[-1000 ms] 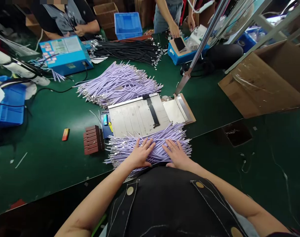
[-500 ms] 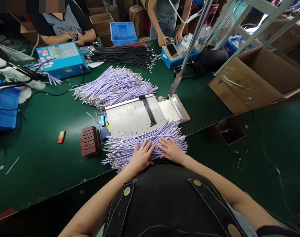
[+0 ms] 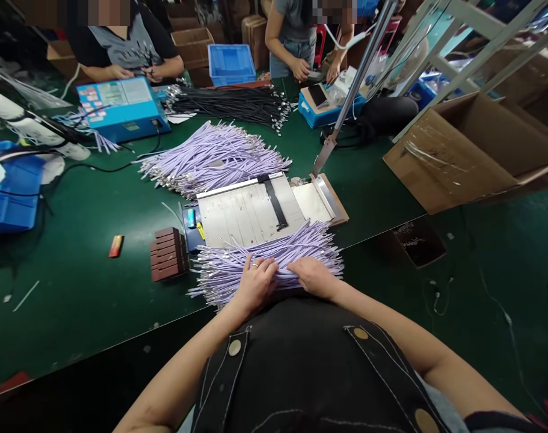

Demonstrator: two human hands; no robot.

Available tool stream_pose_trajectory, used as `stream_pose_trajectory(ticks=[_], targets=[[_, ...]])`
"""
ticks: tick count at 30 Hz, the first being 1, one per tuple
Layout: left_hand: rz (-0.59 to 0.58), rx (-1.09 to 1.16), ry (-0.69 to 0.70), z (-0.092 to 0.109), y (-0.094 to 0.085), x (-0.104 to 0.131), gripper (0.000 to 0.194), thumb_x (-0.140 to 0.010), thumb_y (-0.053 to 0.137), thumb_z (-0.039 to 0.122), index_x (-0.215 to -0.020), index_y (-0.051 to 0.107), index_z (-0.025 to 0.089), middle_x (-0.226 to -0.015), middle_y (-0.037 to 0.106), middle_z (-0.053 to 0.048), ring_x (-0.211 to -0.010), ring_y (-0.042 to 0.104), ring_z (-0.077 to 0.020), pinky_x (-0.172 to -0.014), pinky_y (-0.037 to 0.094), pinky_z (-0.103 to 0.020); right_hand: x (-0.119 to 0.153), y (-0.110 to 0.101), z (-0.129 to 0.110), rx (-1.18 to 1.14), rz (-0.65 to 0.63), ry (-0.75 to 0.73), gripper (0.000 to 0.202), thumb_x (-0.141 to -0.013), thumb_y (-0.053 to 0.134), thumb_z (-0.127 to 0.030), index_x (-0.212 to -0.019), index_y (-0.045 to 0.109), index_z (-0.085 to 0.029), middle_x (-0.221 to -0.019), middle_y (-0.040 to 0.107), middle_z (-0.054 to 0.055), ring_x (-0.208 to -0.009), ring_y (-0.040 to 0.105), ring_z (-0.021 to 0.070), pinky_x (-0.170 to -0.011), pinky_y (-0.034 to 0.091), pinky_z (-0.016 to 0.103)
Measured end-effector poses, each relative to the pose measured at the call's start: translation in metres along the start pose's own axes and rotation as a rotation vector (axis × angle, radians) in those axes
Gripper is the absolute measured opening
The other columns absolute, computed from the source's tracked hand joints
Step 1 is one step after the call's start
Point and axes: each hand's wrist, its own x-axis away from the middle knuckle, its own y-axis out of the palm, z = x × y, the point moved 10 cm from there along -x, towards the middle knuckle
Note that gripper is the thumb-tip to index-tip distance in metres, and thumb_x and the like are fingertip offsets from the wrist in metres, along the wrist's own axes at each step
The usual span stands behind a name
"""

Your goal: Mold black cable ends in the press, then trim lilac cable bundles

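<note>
Underneath left hand [image 3: 257, 281] and right hand [image 3: 314, 276], lilac cables [image 3: 283, 248], spread sideways

cardboard box [image 3: 452, 157], black cables [image 3: 228, 103], blue crate [image 3: 231, 64]

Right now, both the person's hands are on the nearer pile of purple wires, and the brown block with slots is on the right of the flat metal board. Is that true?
Not quite: the brown block is on the left of the flat metal board, as the head view shows. The left hand and right hand are both on the nearer pile of purple wires.
</note>
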Motion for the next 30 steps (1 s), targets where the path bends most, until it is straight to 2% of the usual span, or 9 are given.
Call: stream_pose_trajectory(ticks=[3, 8, 13, 16, 18, 22, 25, 28, 30], targets=[[0.007, 0.027, -0.006, -0.008, -0.03, -0.002, 0.024, -0.089, 0.049, 0.021, -0.108, 0.065, 0.02, -0.104, 0.071, -0.008, -0.105, 0.062, -0.0245, -0.108, 0.038, -0.045, -0.006, -0.032, 0.003, 0.052, -0.067, 0.035, 0.033, -0.094, 0.042, -0.013, -0.121, 0.06, -0.016, -0.094, 0.067, 0.009, -0.087, 0.061, 0.0213, -0.078, 0.045, 0.031], [-0.018, 0.079, 0.025, -0.021, -0.059, -0.004, 0.036, -0.092, 0.047, 0.027, -0.126, 0.057, 0.023, -0.117, 0.067, -0.007, -0.108, 0.062, -0.0236, -0.096, 0.047, -0.035, -0.023, -0.072, 0.015, 0.052, -0.02, 0.006, 0.037, -0.094, 0.042, -0.012, -0.127, 0.058, -0.02, -0.103, 0.065, 0.008, -0.096, 0.059, 0.0216, -0.083, 0.044, 0.031], [-0.158, 0.042, -0.093, -0.046, -0.013, -0.01, 0.043, -0.088, 0.055, 0.025, -0.131, 0.056, 0.023, -0.13, 0.058, -0.011, -0.113, 0.06, -0.0263, -0.1, 0.046, -0.037, -0.044, -0.025, 0.054, 0.052, -0.135, 0.084, 0.038, -0.091, 0.059, -0.02, -0.128, 0.059, -0.014, -0.134, 0.053, 0.016, -0.123, 0.048, 0.0279, -0.104, 0.04, 0.037], [-0.104, 0.01, -0.14, -0.059, -0.002, -0.026, 0.048, -0.087, 0.06, 0.033, -0.133, 0.054, 0.021, -0.14, 0.051, -0.014, -0.126, 0.052, -0.0298, -0.107, 0.042, -0.04, -0.057, -0.005, 0.073, 0.072, -0.149, 0.141, 0.039, -0.092, 0.056, -0.019, -0.13, 0.057, -0.012, -0.141, 0.047, 0.018, -0.128, 0.044, 0.0297, -0.107, 0.037, 0.041], [-0.12, 0.002, -0.16, -0.066, 0.003, -0.042, 0.066, -0.083, 0.064, 0.047, -0.141, 0.047, 0.02, -0.151, 0.039, -0.017, -0.137, 0.04, -0.0349, -0.112, 0.034, -0.047, -0.066, 0.0, 0.081, 0.075, -0.15, 0.173, 0.034, -0.094, 0.051, -0.019, -0.127, 0.059, -0.012, -0.137, 0.052, 0.018, -0.127, 0.046, 0.0312, -0.106, 0.037, 0.046], [-0.381, 0.06, -0.197, -0.074, 0.032, -0.064, 0.112, -0.065, 0.069, 0.07, -0.153, 0.025, 0.017, -0.162, 0.012, -0.021, -0.147, 0.013, -0.0435, -0.114, 0.016, -0.062, -0.083, 0.007, 0.087, 0.054, -0.245, 0.184, 0.049, -0.089, 0.064, -0.04, -0.13, 0.057, -0.013, -0.141, 0.049, 0.021, -0.134, 0.04, 0.037, -0.108, 0.033, 0.056], [-0.449, 0.11, -0.201, -0.075, 0.038, -0.068, 0.101, -0.069, 0.067, 0.068, -0.149, 0.034, 0.016, -0.154, 0.033, -0.022, -0.141, 0.032, -0.0415, -0.113, 0.026, -0.056, -0.089, 0.015, 0.08, 0.013, -0.342, 0.136, 0.075, -0.08, 0.07, -0.055, -0.14, 0.048, -0.016, -0.146, 0.045, 0.019, -0.137, 0.037, 0.036, -0.11, 0.031, 0.054], [-0.466, 0.137, -0.19, -0.075, 0.032, -0.068, 0.076, -0.076, 0.066, 0.058, -0.138, 0.051, 0.017, -0.133, 0.061, -0.018, -0.121, 0.058, -0.0333, -0.101, 0.043, -0.04, -0.09, 0.019, 0.074, -0.011, -0.415, 0.113, 0.074, -0.076, 0.074, -0.056, -0.135, 0.054, -0.015, -0.133, 0.057, 0.02, -0.125, 0.052, 0.0356, -0.106, 0.038, 0.051], [-0.486, 0.147, -0.168, -0.073, 0.029, -0.07, 0.068, -0.075, 0.067, 0.054, -0.131, 0.058, 0.017, -0.124, 0.067, -0.013, -0.112, 0.063, -0.0295, -0.094, 0.048, -0.034, -0.093, 0.019, 0.072, -0.013, -0.453, 0.112, 0.072, -0.073, 0.077, -0.055, -0.129, 0.06, -0.014, -0.126, 0.061, 0.02, -0.117, 0.057, 0.0363, -0.1, 0.043, 0.05]])
